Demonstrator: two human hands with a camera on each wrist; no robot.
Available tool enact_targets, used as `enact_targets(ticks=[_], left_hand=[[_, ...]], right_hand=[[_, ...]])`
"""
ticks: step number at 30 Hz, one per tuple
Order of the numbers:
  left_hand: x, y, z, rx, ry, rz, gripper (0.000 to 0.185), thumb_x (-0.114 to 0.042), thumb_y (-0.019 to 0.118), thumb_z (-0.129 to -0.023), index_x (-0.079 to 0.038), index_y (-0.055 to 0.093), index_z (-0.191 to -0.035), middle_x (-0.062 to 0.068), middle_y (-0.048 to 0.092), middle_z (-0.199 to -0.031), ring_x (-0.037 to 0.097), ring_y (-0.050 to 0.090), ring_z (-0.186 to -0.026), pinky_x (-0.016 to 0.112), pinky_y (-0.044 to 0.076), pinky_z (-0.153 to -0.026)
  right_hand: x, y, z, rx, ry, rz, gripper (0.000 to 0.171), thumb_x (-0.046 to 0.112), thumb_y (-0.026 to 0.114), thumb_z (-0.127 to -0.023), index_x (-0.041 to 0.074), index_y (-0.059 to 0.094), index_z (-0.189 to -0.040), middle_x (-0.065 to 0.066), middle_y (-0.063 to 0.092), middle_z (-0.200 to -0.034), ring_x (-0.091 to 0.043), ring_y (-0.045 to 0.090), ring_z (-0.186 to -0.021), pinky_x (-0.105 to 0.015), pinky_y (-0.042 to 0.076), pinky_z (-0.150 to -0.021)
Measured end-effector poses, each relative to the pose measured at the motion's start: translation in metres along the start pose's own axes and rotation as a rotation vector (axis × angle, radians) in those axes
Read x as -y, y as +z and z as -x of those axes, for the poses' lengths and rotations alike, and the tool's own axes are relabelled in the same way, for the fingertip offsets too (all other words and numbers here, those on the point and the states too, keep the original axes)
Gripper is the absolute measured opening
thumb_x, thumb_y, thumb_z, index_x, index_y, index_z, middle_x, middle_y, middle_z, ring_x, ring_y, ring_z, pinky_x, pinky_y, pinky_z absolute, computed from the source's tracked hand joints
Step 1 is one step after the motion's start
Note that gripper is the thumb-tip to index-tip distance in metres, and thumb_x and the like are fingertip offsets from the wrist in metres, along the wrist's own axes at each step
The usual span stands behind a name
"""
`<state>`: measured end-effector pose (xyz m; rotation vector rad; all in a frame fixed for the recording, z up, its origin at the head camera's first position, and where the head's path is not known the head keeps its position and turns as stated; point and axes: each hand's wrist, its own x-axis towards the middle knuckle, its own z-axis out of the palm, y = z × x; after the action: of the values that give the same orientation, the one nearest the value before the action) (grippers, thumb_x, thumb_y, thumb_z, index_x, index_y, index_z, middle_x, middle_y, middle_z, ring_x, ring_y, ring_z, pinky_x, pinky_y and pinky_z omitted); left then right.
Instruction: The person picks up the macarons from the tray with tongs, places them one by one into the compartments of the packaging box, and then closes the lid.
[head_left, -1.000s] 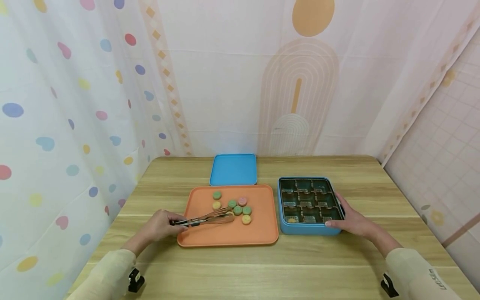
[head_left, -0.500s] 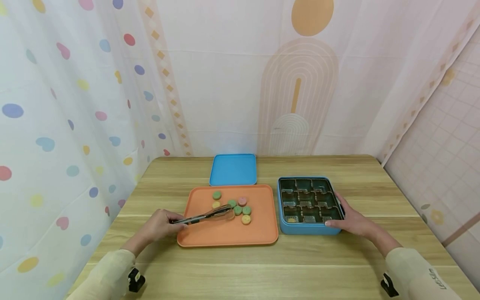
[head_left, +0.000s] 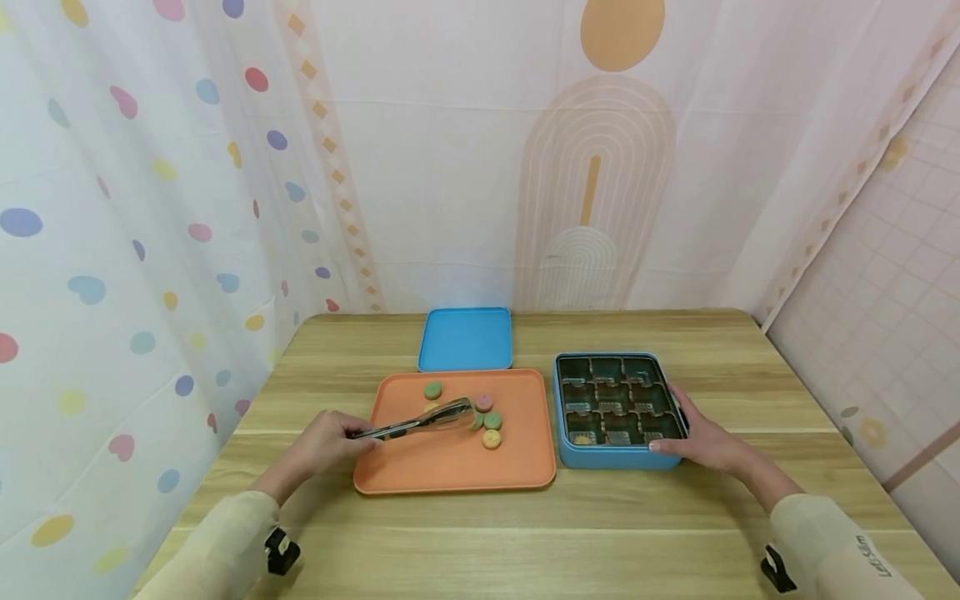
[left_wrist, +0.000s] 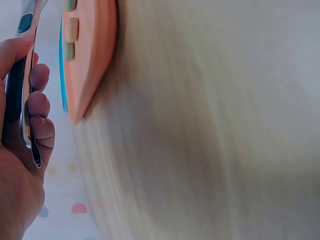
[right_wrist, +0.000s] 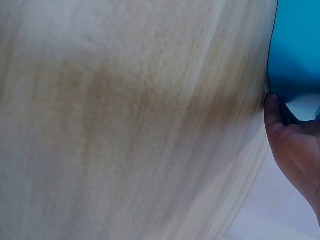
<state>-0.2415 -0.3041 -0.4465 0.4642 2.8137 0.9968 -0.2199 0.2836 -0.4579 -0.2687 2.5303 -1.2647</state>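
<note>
My left hand (head_left: 330,443) grips the handle of a pair of tongs (head_left: 405,426), which reach right over the orange tray (head_left: 450,479). Small round cookies in green, yellow and pink lie on the tray, among them a pink cookie (head_left: 483,402) and a yellow cookie (head_left: 491,438). The tongs' head covers part of the group, and I cannot tell whether a cookie is between its ends. My right hand (head_left: 708,442) holds the right front corner of a blue box (head_left: 618,458), thumb at the front. A yellow cookie (head_left: 583,439) sits in the divided insert's front left compartment.
A flat blue lid (head_left: 465,340) lies behind the tray, near the back edge of the wooden table (head_left: 480,550). The box stands just right of the tray. Patterned curtains (head_left: 450,167) hang behind the table and along both sides.
The tongs have come together and risen, their head shifting slightly right and away from me. My left hand has moved a little with them. My right hand has stayed at the box.
</note>
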Motion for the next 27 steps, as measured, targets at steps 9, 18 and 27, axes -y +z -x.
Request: enact_targets(ticks=[9, 18, 27], left_hand=[[-0.023, 0.006, -0.019, 0.004, 0.034, 0.01, 0.01, -0.026, 0.078, -0.087, -0.018, 0.08, -0.091, -0.008, 0.066, -0.071, 0.013, 0.05, -0.061, 0.025, 0.038, -0.053], [-0.056, 0.021, -0.045, 0.067, 0.067, 0.093, 0.014, -0.03, 0.075, -0.09, -0.019, 0.08, -0.096, 0.008, 0.061, -0.062, 0.011, 0.041, -0.051, 0.025, 0.034, -0.048], [-0.09, 0.047, -0.071, 0.116, 0.155, 0.105, 0.013, -0.022, 0.071, -0.093, -0.015, 0.08, -0.099, 0.003, 0.072, -0.08, 0.01, 0.039, -0.051, 0.026, 0.035, -0.051]], right_hand=[[0.001, 0.0, 0.0, -0.005, -0.008, 0.003, 0.116, 0.035, 0.077, -0.087, 0.007, -0.012, -0.157, -0.039, -0.001, -0.155, -0.06, 0.011, -0.139, -0.073, 0.019, -0.103], [0.002, -0.001, 0.001, -0.006, -0.015, -0.01, 0.116, 0.033, 0.077, -0.087, 0.007, -0.011, -0.158, -0.039, 0.001, -0.155, -0.06, 0.013, -0.138, -0.073, 0.019, -0.103], [0.001, 0.0, 0.0, -0.011, -0.011, -0.005, 0.116, 0.034, 0.077, -0.087, 0.007, -0.011, -0.158, -0.038, 0.0, -0.156, -0.059, 0.011, -0.139, -0.072, 0.018, -0.104]])
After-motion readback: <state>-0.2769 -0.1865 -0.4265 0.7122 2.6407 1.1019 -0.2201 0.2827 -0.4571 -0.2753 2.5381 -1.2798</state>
